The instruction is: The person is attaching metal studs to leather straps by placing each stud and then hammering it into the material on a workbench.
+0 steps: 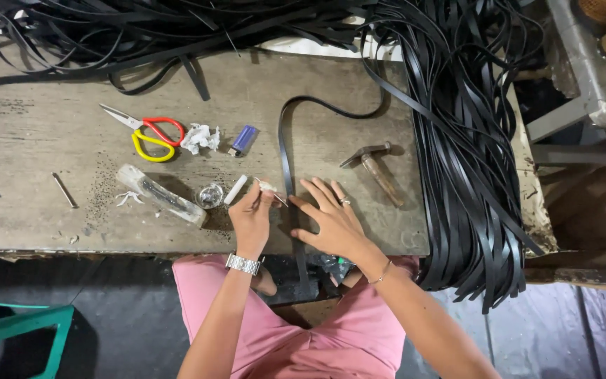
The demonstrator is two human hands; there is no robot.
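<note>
My left hand (250, 219), with a metal watch on the wrist, pinches a small whitish piece with a thin point (269, 188) against a black strap (285, 151). This strap runs down the wooden worktable (36, 140) from a curve at the top and passes under my hands. My right hand (331, 221), wearing a ring and a thin bracelet, lies flat with fingers spread, pressing the strap onto the table just right of the left hand.
Scissors with red and yellow handles (150, 133), crumpled white paper (200, 137), a blue lighter (245, 139), a hammer (374, 170), a small glass cup (210, 195), a white stick (235, 189) and a clear bag (161, 195) lie nearby. Heaps of black straps (464, 140) cover the right and far edges.
</note>
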